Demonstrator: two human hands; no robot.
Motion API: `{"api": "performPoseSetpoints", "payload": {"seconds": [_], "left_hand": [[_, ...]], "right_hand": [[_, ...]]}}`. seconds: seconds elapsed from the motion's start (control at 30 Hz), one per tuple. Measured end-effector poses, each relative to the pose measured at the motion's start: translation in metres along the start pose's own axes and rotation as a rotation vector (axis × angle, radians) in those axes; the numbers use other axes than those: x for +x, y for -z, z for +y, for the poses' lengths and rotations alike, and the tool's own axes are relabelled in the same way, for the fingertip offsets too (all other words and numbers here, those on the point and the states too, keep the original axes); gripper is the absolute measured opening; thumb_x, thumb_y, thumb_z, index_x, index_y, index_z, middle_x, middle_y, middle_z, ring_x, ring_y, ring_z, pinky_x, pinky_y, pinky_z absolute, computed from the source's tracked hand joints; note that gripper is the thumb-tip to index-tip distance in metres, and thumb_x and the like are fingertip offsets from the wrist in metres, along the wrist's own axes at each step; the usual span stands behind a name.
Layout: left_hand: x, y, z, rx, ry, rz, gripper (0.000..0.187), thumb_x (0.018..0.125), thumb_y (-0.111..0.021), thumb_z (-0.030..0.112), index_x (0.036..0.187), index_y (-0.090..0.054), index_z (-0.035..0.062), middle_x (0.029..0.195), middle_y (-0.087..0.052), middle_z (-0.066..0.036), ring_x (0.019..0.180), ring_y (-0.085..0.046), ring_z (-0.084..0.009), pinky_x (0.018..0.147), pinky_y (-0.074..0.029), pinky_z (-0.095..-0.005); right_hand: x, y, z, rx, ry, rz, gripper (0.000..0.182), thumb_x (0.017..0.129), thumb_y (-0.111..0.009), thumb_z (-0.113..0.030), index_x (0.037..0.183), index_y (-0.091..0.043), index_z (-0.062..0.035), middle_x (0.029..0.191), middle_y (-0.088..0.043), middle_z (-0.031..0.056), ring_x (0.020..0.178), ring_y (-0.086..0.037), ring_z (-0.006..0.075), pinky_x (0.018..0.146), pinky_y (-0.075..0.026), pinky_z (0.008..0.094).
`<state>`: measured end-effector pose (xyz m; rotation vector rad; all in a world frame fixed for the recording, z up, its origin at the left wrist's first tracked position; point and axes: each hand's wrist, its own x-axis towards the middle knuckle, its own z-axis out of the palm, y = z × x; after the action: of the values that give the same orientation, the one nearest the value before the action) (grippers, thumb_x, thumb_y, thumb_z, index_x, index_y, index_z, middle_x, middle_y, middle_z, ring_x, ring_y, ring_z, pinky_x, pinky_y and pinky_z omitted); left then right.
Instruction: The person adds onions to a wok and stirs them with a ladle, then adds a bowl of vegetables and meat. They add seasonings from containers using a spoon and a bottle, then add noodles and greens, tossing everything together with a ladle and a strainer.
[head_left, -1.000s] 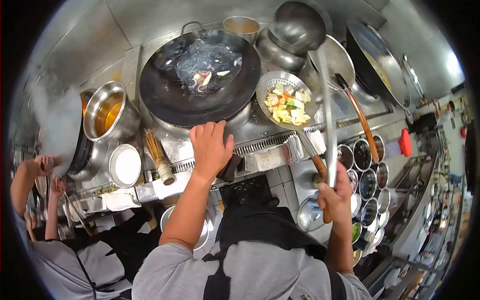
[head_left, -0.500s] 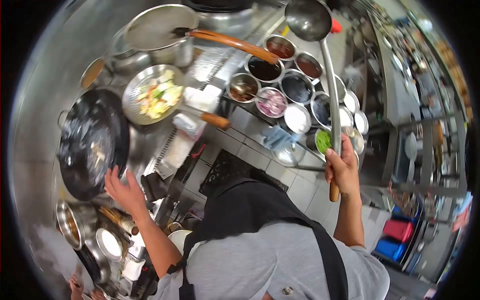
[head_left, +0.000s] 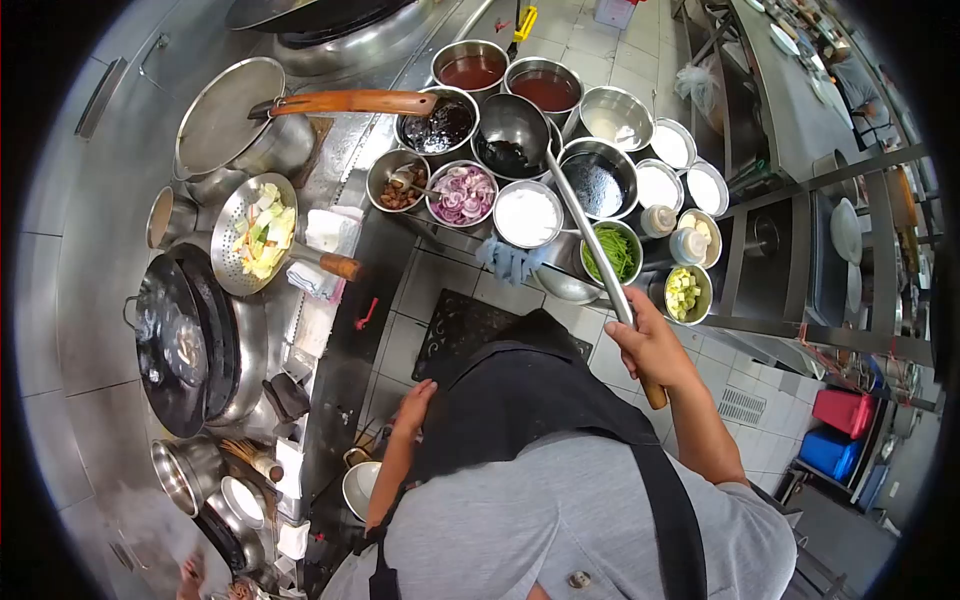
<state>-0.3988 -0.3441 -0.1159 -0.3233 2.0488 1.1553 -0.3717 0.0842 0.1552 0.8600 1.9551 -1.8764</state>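
My right hand (head_left: 652, 342) is wrapped round the handle of a long metal ladle (head_left: 592, 240). The ladle's bowl is down over a pot of dark liquid among the seasoning pots. My left hand (head_left: 412, 405) hangs beside the black apron, away from the wok; whether it holds anything is hard to see. To the left a black wok (head_left: 172, 345) rests tilted on the stove. A perforated strainer (head_left: 228, 262) with cut vegetables sits above it, its wooden handle pointing right. Chopped red onion (head_left: 464, 194) and green strips (head_left: 612, 253) fill two nearby bowls.
A mesh sieve (head_left: 215, 115) with a wooden handle lies over a pot at the upper left. Metal pots (head_left: 172, 478) stand below the wok, near steam and another person's hand (head_left: 191, 573). Metal shelving (head_left: 795, 255) stands at the right. A black mat (head_left: 462, 325) lies on the floor.
The ladle's bowl has come down into the group of pots. My left hand has moved right, away from the wok to beside the apron. The view has shifted.
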Motion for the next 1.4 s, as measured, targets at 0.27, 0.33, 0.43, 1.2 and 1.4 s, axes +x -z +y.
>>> {"api": "performPoseSetpoints", "payload": {"seconds": [0.27, 0.33, 0.43, 1.2, 1.4], "left_hand": [[-0.013, 0.015, -0.082, 0.637, -0.034, -0.169, 0.032, 0.097, -0.045, 0.024, 0.111, -0.068, 0.0057, 0.098, -0.069, -0.008, 0.079, -0.065, -0.0258, 0.072, -0.052, -0.0377], [-0.029, 0.011, -0.09, 0.488, -0.004, -0.099, 0.032, 0.096, -0.045, 0.023, 0.11, -0.068, 0.006, 0.097, -0.069, -0.009, 0.079, -0.065, -0.0259, 0.072, -0.052, -0.0376], [-0.04, 0.004, -0.095, 0.278, 0.002, -0.026, 0.032, 0.096, -0.044, 0.022, 0.109, -0.068, 0.0063, 0.095, -0.069, -0.01, 0.079, -0.065, -0.0261, 0.071, -0.052, -0.0374], [0.12, 0.098, 0.021, 0.194, -0.175, 0.258, 0.066, 0.081, -0.065, 0.043, 0.136, -0.055, 0.0081, 0.138, -0.054, -0.021, 0.129, -0.05, -0.036, 0.105, -0.043, -0.0426], [0.191, 0.091, 0.052, 0.099, -0.062, 0.137, 0.066, 0.082, -0.068, 0.038, 0.137, -0.053, 0.0043, 0.147, -0.044, -0.02, 0.138, -0.041, -0.0318, 0.111, -0.036, -0.0404]], "right_hand": [[0.004, 0.014, -0.006, 0.41, -0.042, -0.164, 0.049, 0.092, -0.065, -0.015, 0.135, -0.042, -0.0097, 0.067, -0.046, -0.0012, 0.04, -0.041, 0.0061, 0.034, -0.036, 0.0225], [0.005, 0.013, -0.004, 0.418, -0.032, -0.165, 0.048, 0.092, -0.065, -0.015, 0.134, -0.043, -0.0097, 0.067, -0.045, -0.0014, 0.04, -0.041, 0.0059, 0.034, -0.036, 0.0225], [0.004, 0.014, -0.009, 0.416, -0.018, -0.165, 0.047, 0.092, -0.065, -0.015, 0.134, -0.043, -0.0099, 0.066, -0.045, -0.0016, 0.04, -0.041, 0.0056, 0.034, -0.037, 0.0223], [0.006, -0.168, -0.124, 0.285, 0.104, -0.426, 0.067, 0.08, -0.07, -0.012, 0.139, -0.039, -0.0006, 0.059, -0.043, 0.0026, 0.034, -0.037, 0.0091, 0.029, -0.029, 0.0247], [0.053, -0.337, -0.183, -0.359, 0.113, -0.738, 0.057, 0.09, -0.06, -0.004, 0.143, -0.038, -0.0028, 0.07, -0.049, -0.0006, 0.043, -0.042, 0.005, 0.038, -0.035, 0.0211]]}}
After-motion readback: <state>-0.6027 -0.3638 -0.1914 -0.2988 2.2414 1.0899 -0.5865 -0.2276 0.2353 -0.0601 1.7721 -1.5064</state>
